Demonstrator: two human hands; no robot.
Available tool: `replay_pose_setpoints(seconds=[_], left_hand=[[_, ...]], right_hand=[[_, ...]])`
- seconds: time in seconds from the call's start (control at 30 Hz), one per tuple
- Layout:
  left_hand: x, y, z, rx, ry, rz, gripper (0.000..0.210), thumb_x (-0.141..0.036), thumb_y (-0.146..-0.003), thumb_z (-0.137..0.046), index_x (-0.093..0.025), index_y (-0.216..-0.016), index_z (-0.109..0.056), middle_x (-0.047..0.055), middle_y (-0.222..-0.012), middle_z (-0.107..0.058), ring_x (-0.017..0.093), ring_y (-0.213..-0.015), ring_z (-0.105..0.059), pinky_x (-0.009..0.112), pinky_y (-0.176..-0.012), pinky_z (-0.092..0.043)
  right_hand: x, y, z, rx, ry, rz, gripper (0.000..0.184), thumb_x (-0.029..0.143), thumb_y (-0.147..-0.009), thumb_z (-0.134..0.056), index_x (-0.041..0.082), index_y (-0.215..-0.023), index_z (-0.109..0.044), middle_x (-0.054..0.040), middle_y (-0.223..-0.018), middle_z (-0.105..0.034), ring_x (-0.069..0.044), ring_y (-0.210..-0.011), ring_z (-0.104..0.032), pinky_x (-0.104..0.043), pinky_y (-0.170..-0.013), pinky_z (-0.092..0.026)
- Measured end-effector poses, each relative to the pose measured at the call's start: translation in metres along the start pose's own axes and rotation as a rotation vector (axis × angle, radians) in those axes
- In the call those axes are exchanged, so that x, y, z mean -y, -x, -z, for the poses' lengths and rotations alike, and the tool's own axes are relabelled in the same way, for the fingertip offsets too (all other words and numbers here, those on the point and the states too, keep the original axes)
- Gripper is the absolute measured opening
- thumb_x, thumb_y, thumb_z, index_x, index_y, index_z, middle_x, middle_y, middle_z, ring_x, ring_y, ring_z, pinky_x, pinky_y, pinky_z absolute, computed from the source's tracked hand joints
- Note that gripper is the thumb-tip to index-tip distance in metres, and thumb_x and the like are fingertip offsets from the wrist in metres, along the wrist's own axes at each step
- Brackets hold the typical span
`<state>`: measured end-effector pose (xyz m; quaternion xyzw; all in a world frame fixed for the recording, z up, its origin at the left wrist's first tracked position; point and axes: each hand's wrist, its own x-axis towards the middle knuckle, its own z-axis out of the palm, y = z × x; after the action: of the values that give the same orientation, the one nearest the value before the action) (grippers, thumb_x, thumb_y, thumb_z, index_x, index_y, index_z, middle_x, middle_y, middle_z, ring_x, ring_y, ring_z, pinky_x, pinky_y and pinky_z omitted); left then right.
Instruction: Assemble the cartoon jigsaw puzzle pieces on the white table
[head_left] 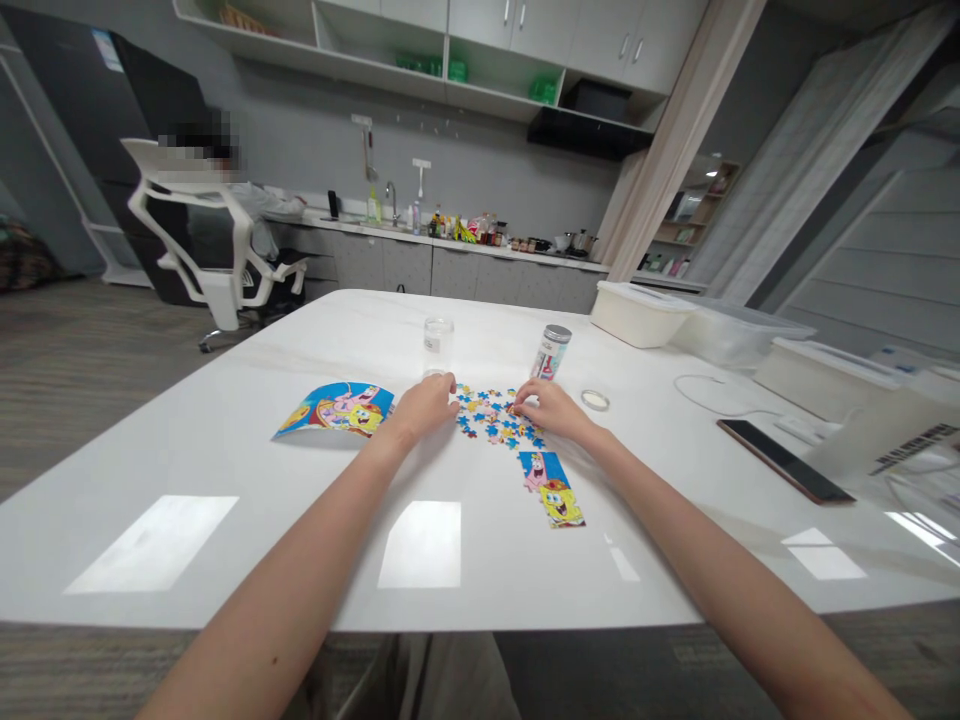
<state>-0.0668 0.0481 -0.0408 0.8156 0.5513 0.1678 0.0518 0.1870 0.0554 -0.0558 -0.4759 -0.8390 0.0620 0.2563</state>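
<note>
Loose jigsaw puzzle pieces point(491, 415), blue, yellow and pink, lie scattered on the white table between my hands. My left hand point(427, 405) rests at the left edge of the pile, thumb and fingers curved and apart, with nothing seen in them. Over the pile's right side, my right hand point(553, 408) pinches a small puzzle piece at its fingertips. Nearer to me lies a joined section of puzzle point(553, 490) showing a yellow and a pink cartoon figure. A curved picture sheet point(337, 408) with the same figures stands left of my left hand.
Behind the pieces stand a clear jar point(438, 342) and a printed canister point(553, 350); a round lid point(595, 400) lies right. Farther right are a dark tablet point(784, 460), a cable and storage boxes point(641, 312). A person sits in a white chair point(225, 240) at the back left.
</note>
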Motion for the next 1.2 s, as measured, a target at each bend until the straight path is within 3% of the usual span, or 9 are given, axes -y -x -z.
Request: replay_pose_setpoints(seconds=[0.5,0.8,0.9,1.07,1.2], left_hand=[[-0.004,0.001,0.002,0.012,-0.031,0.004,0.018,-0.021,-0.082,-0.052,-0.019,-0.099,-0.056,0.007,-0.096,-0.065,0.022,-0.091,-0.061,0.03,-0.075,-0.045],[-0.007,-0.003,-0.009,0.006,0.001,-0.142,0.021,-0.018,-0.081,-0.053,-0.017,-0.101,-0.059,0.007,-0.092,-0.065,0.022,-0.09,-0.061,0.03,-0.075,-0.044],[-0.009,-0.002,-0.004,-0.008,0.022,-0.232,0.016,-0.02,-0.084,-0.053,-0.017,-0.097,-0.06,0.007,-0.093,-0.065,0.021,-0.09,-0.06,0.03,-0.079,-0.044],[-0.02,0.0,0.003,-0.043,0.098,-0.366,0.016,-0.032,-0.089,-0.054,-0.017,-0.091,-0.062,0.005,-0.089,-0.064,0.019,-0.085,-0.06,0.029,-0.077,-0.044],[-0.029,0.002,0.005,-0.131,0.031,-0.435,0.018,-0.032,-0.093,-0.052,-0.016,-0.091,-0.06,0.007,-0.089,-0.064,0.019,-0.084,-0.06,0.03,-0.076,-0.043]], right_hand=[[0.005,0.002,0.001,-0.028,0.066,0.017,0.006,0.016,-0.083,-0.059,0.017,-0.081,-0.064,-0.0067,-0.092,-0.064,-0.019,-0.088,-0.06,-0.032,-0.084,-0.046],[0.008,0.0,0.001,-0.08,0.036,0.066,0.01,0.019,-0.087,-0.053,0.017,-0.081,-0.06,-0.0075,-0.089,-0.062,-0.019,-0.087,-0.058,-0.032,-0.082,-0.045],[0.013,-0.003,-0.001,-0.095,-0.102,0.005,0.011,0.022,-0.086,-0.053,0.017,-0.081,-0.061,-0.0064,-0.088,-0.063,-0.018,-0.085,-0.058,-0.031,-0.079,-0.046],[0.032,-0.009,-0.005,-0.019,-0.589,-0.285,0.019,0.033,-0.085,-0.054,0.017,-0.084,-0.063,-0.0037,-0.084,-0.067,-0.016,-0.08,-0.061,-0.026,-0.067,-0.048],[0.049,-0.009,-0.005,0.022,-0.809,-0.328,0.02,0.036,-0.08,-0.06,0.016,-0.08,-0.064,-0.0027,-0.08,-0.067,-0.014,-0.076,-0.06,-0.024,-0.066,-0.047]])
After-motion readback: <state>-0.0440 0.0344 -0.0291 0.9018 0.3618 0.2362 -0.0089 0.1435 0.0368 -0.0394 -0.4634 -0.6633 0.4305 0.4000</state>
